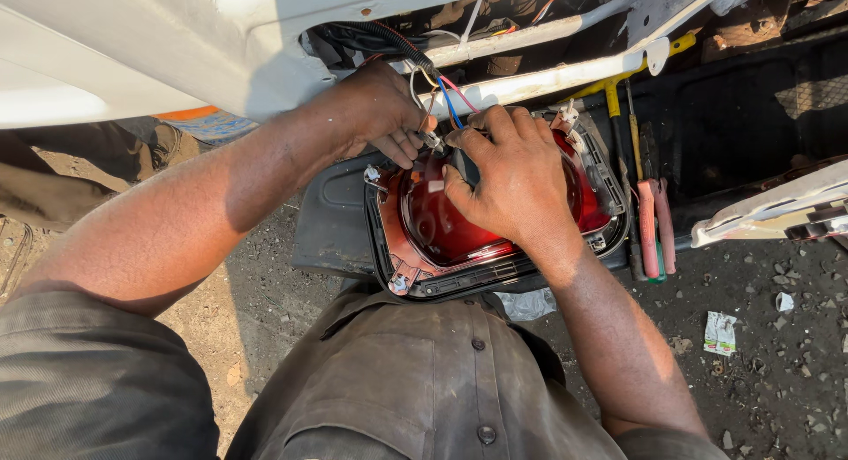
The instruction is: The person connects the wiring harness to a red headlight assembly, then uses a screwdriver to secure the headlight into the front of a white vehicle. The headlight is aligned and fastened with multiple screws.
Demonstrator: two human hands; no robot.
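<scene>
Both hands worked at the top edge of a red tail lamp (442,222) that rested in the person's lap, just above the grey shirt (415,380). The right hand (517,182) lay spread over the lamp's back, fingers curled down on the housing and clamped on it, with the thumb and forefinger up near the wires. The left hand (389,111) came in from the other side, its fingertips pinched together on a small connector (433,142) where the wires (450,102), red, blue and white, met the lamp. The two hands nearly touched there. Whether the connector was seated or loose could not be told; the fingers hid it. The lamp's black frame (495,279) sat partly on a dark panel (331,217) behind it. Just beside the lamp on the right lay pliers (658,226) with pink grips and a yellow-handled screwdriver (618,85) on the dirt floor. Beyond, the wires ran up into the open white body (177,45) of a vehicle. By my judgement, a hard pull on the thin wires could tear them from the connector, and the lamp, held on the lap by one hand, could slip toward the ground if that grip eased.
</scene>
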